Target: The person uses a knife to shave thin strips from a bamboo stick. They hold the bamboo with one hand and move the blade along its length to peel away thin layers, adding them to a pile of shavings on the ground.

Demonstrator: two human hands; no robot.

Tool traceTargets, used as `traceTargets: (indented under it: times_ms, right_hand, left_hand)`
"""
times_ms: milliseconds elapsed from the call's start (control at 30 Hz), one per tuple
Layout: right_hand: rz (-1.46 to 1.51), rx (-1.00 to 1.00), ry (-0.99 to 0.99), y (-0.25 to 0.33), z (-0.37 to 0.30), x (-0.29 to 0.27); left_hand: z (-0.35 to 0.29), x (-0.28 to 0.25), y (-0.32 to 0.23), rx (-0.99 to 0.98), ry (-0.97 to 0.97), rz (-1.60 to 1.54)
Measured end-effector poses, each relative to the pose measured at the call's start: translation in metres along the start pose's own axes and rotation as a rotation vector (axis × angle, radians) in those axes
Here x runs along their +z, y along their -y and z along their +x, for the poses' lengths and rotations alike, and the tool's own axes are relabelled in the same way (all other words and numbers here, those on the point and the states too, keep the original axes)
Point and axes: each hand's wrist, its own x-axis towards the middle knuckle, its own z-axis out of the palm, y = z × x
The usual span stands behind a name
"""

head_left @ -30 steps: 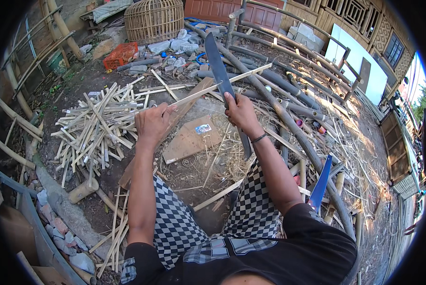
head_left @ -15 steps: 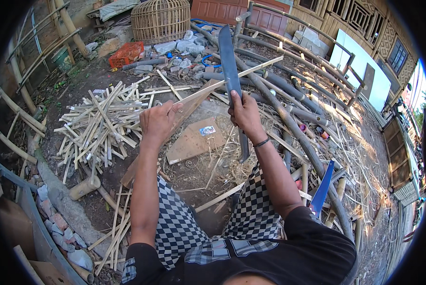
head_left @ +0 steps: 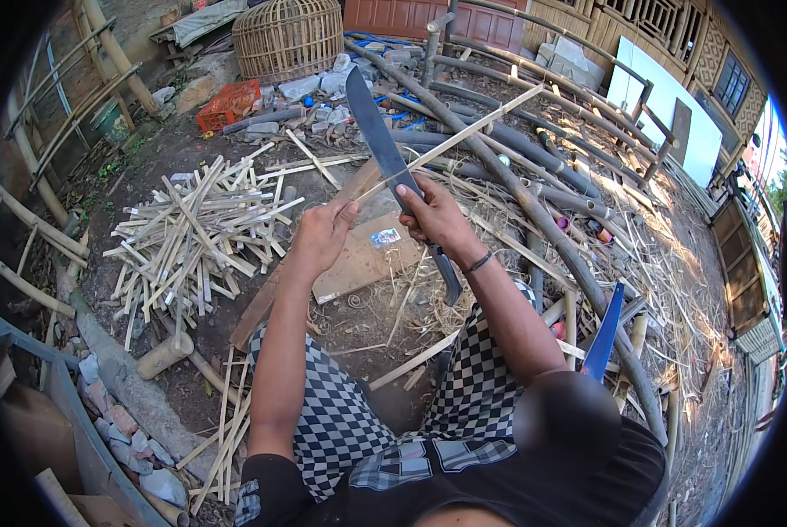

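Note:
My left hand (head_left: 325, 234) is closed on the near end of a thin, pale bamboo strip (head_left: 479, 126), which slants away up to the right. A machete with a long dark blade (head_left: 375, 125) is gripped in my right hand (head_left: 439, 216), around where blade and handle meet. Its curved dark handle end (head_left: 450, 283) sticks out below that hand. The blade leans up to the left and crosses the strip close to both hands. Beneath them lies a flat brown board (head_left: 345, 281) with a small coloured label, and a wooden plank (head_left: 257, 312) runs under my left forearm.
A heap of cut bamboo strips (head_left: 196, 250) lies to the left, near a short wooden mallet-like piece (head_left: 165, 354). Long bamboo poles (head_left: 534, 224) and a blue-bladed tool (head_left: 606, 329) are at right. Farther off are an orange crate (head_left: 228, 105) and a woven bamboo cage (head_left: 288, 39).
The machete has swung from near upright to a left lean, and my right hand has shifted slightly left and down. My left hand has moved right, bringing the hands closer together.

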Motion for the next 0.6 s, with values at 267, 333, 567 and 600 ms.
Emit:
traceTargets:
  times_ms: [267, 333, 567, 600]
  right_hand:
    - [-0.183, -0.039, -0.041, -0.007, 0.004, 0.008]
    - [-0.256, -0.028, -0.005, -0.01, 0.004, 0.012]
    - [-0.525, -0.138, 0.06, -0.03, 0.013, 0.018]
    - [-0.561, -0.218, 0.068, -0.034, 0.015, 0.018]
  left_hand:
    - [0.036, -0.03, -0.042, 0.272, -0.51, -0.04]
    - [0.05, -0.033, -0.049, 0.304, -0.518, -0.012]
    - [0.074, -0.021, -0.054, 0.425, -0.511, 0.35]
    - [0.075, -0.018, -0.053, 0.257, -0.318, 0.151]
